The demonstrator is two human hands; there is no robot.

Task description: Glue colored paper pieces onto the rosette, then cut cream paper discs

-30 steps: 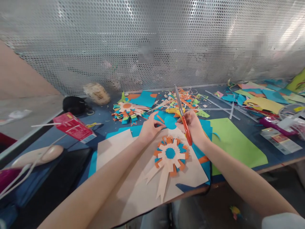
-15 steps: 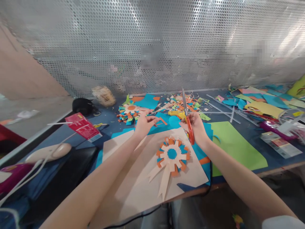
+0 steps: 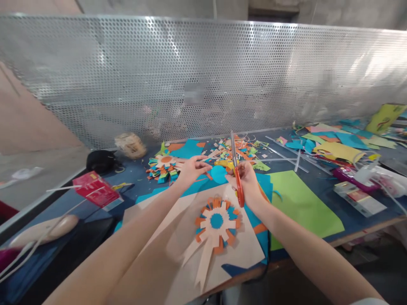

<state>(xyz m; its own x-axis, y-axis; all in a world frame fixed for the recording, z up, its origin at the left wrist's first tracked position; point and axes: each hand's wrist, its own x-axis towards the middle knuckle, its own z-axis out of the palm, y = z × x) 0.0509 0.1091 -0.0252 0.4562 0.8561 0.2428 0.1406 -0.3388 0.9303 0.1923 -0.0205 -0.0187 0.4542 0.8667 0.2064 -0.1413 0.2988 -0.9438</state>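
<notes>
Though scraps (image 3: 242, 145) crowd round, scissors (image 3: 237, 180) near disc (image 3: 218, 174).

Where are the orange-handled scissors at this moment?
In the head view, centre frame: the orange-handled scissors are gripped in the right hand, blades pointing away from the person, just right of the blue paper circle and beyond the paper rosette.

The head camera looks down and forward, close over the table (image 3: 136, 171).

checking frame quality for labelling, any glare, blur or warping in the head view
Head view: glare streaks on the perforated metal screen, with two blurred patches; wide-angle warp slightly bows its top edge; the left hand, right hand and orange scissors are sharp.
</notes>
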